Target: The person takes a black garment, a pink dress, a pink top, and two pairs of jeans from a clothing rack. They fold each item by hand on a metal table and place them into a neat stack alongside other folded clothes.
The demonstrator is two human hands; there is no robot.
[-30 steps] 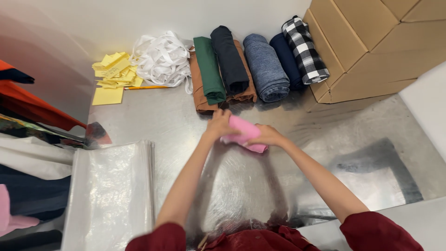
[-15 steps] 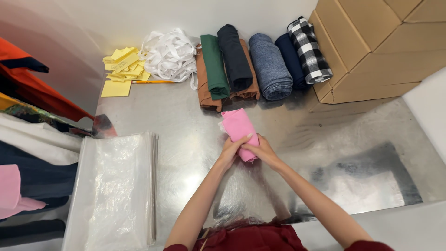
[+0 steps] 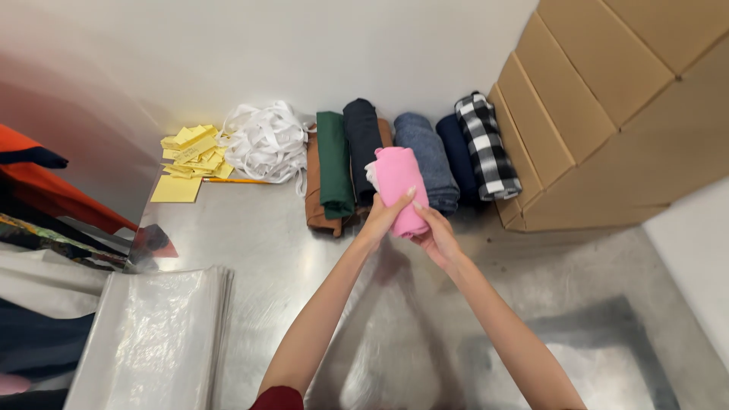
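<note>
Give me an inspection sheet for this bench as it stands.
Surface: shiny metal table, reflective.
Job's things: pink cloth roll held over the row of rolled cloths at the wall.
Clutter: yellow paper slips, white straps, pencil, stack of clear bags.
Hands: left hand and right hand both grip the pink roll.
Cables: nothing seen.
Surroundings: cardboard boxes right, coloured garments left.

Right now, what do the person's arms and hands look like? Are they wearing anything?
Both arms are bare from wrist to past the elbow. A dark red sleeve shows at the top of the left arm. The left hand and right hand wear no gloves; no rings or watch show.
</note>
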